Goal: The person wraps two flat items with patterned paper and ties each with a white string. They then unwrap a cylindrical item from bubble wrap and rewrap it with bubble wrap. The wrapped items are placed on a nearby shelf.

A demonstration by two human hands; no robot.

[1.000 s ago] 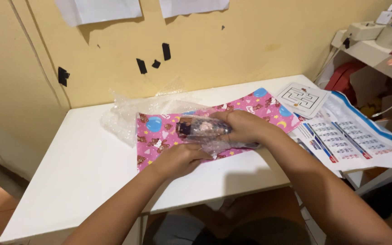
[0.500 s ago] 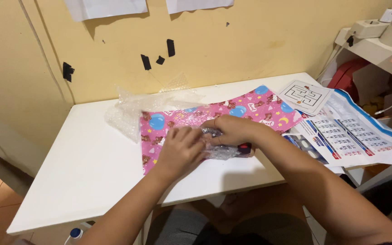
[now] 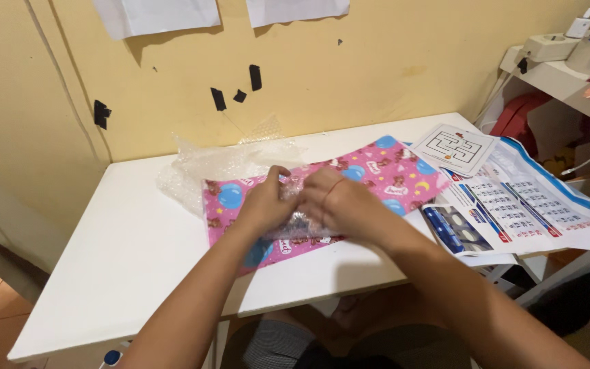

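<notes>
Small bundle in clear bubble film (image 3: 300, 223), at the centre of the frame, half hidden under both hands. Lies on a long sheet of pink wrapping paper with blue balloons and little bears (image 3: 384, 164), itself spread flat across the white worktop (image 3: 138, 239). Contents of the bundle too covered to tell.

Left hand (image 3: 264, 205) just left of centre, grip closed down over the near end of the bundle, thumb raised at the top. Right hand (image 3: 341, 201) touching it from the right, grip clamped on the other end, fingers curled in under the palm. Both hands pressed close together, knuckles nearly meeting.

Loose crumpled sheet of clear bubble film (image 3: 227, 162) behind the hands, toward the upper left of the pink paper, partly under it. Printed calendar sheet with blue borders (image 3: 527, 212) at the right edge of the worktop, overhanging it, with a small white card showing a maze (image 3: 460, 147) above it. Black tape scraps (image 3: 254, 76) on the yellow wall at the top.

Seemingly at the step of snugging the film tight around the item, before any pink paper comes over it. Calls next for holding the film shut with one grip so that nothing springs open.
</notes>
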